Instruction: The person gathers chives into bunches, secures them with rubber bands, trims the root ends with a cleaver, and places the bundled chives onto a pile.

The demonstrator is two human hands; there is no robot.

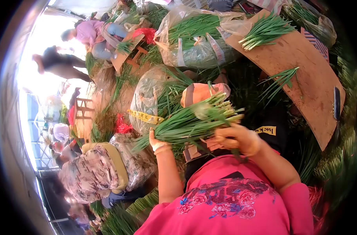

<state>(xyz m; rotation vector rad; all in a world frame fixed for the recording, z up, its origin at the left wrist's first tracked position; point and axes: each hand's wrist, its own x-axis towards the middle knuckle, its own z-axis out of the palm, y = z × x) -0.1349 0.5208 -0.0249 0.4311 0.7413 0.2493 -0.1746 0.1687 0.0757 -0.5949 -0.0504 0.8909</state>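
Observation:
A thick bunch of green chives (pixel 190 119) lies across the middle of the head view, its pale cut stems pointing right. My left hand (pixel 158 144) grips the leafy end from below. My right hand (pixel 235 137) closes around the stem end of the same bunch. Both arms come out of a pink shirt at the bottom.
A brown board (pixel 303 66) to the upper right carries a smaller chive bundle (pixel 264 31) and loose stalks; a knife (pixel 337 103) lies at its right edge. Plastic bags of chives (pixel 194 39) sit behind. A seated person in a patterned hat (pixel 94 172) is at left; others work farther back.

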